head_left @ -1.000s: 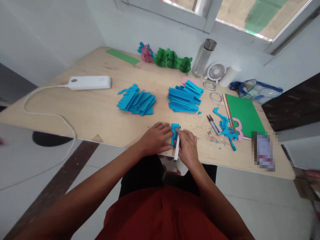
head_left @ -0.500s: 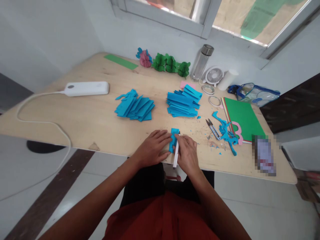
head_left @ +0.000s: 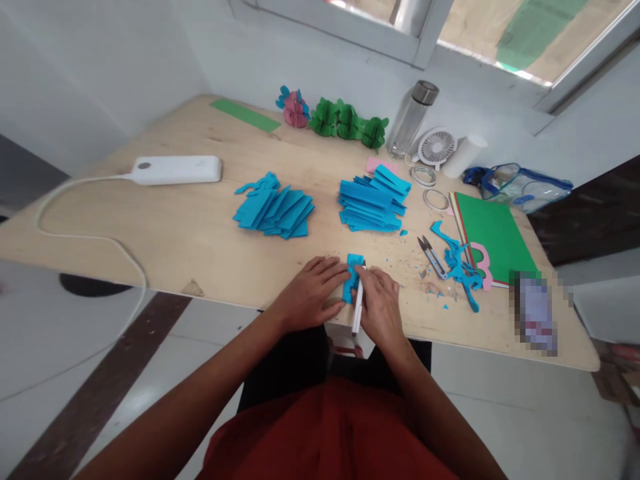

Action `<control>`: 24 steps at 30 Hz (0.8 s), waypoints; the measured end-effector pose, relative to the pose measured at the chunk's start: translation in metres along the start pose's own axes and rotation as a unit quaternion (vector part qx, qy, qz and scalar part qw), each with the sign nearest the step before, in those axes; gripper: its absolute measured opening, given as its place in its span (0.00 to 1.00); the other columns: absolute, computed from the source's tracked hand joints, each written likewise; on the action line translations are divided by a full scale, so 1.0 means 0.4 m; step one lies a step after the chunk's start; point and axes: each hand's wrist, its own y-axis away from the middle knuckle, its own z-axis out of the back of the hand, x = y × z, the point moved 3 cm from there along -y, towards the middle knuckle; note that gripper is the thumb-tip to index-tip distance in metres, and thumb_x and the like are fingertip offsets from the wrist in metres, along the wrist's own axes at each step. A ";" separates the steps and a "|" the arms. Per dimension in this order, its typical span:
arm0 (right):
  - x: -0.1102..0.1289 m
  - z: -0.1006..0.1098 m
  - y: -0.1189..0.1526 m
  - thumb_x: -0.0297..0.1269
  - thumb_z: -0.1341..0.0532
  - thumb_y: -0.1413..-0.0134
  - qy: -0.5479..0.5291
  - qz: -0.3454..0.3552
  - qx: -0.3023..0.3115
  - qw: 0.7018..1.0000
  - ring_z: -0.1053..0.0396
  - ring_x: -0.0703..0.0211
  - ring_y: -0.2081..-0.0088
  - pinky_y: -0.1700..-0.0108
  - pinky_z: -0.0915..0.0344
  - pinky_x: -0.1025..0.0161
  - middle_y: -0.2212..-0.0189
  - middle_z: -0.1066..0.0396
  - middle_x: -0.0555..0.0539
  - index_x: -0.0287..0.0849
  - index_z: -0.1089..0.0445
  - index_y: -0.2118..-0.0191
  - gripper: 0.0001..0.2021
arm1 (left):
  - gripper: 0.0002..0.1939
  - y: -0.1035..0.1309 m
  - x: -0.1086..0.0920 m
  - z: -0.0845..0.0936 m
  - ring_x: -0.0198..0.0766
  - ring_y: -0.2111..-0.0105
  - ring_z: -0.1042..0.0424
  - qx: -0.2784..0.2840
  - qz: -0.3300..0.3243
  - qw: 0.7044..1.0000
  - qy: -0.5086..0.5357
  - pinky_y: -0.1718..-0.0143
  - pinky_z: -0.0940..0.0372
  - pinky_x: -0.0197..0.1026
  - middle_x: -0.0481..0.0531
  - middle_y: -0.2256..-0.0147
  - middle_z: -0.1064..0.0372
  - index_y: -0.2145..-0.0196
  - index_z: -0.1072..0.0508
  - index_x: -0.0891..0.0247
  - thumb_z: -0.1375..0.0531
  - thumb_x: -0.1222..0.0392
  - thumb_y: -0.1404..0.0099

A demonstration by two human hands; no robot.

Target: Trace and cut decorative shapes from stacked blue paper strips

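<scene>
A small blue paper piece lies near the table's front edge, between my hands. My left hand lies flat, its fingertips on the left side of that paper. In my right hand is a white pen, its dark tip pointing away from me beside the paper's right edge. Farther back are two stacks of folded blue paper, a left stack and a right stack. Small snips lie to the right, touching or close to tangled blue scraps.
A white power strip with a cord is at left. Green paper shapes, a glass bottle and a small fan stand at the back. Colored sheets, a pink cutout and a clear pouch are at right.
The whole view has shifted slightly, so the table's things appear a little farther right. Both hands keep nearly the same places at the blue paper, the pen still in my right hand.
</scene>
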 end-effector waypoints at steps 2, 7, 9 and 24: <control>0.000 0.000 0.000 0.32 0.46 0.37 0.001 0.000 0.003 1.000 0.40 0.43 0.44 0.47 0.46 0.49 0.49 0.28 0.40 0.41 0.40 0.37 0.23 | 0.26 0.000 0.002 -0.002 0.53 0.40 0.41 -0.002 0.000 1.000 0.003 0.39 0.45 0.57 0.62 0.43 0.34 0.43 0.36 0.66 0.44 0.57 0.38; 0.001 0.002 0.001 0.33 0.47 0.37 0.010 -0.001 0.007 1.000 0.41 0.43 0.45 0.48 0.46 0.49 0.49 0.28 0.40 0.41 0.40 0.37 0.23 | 0.25 0.001 0.007 -0.014 0.54 0.40 0.41 0.007 -0.006 1.000 0.008 0.39 0.46 0.57 0.63 0.44 0.34 0.44 0.34 0.67 0.43 0.56 0.38; 0.003 0.004 0.000 0.33 0.47 0.37 0.014 0.000 0.007 1.000 0.40 0.43 0.45 0.48 0.46 0.49 0.49 0.27 0.40 0.41 0.40 0.37 0.22 | 0.25 0.001 0.011 -0.021 0.53 0.40 0.41 0.013 -0.004 1.000 0.008 0.39 0.47 0.57 0.62 0.43 0.34 0.45 0.34 0.65 0.42 0.55 0.38; 0.010 0.005 0.003 0.34 0.46 0.37 0.047 0.007 0.002 0.999 0.41 0.43 0.46 0.49 0.45 0.49 0.50 0.28 0.38 0.42 0.41 0.36 0.25 | 0.24 -0.001 0.014 -0.027 0.52 0.41 0.40 0.017 -0.012 1.000 0.006 0.39 0.49 0.58 0.60 0.44 0.34 0.44 0.34 0.62 0.43 0.54 0.37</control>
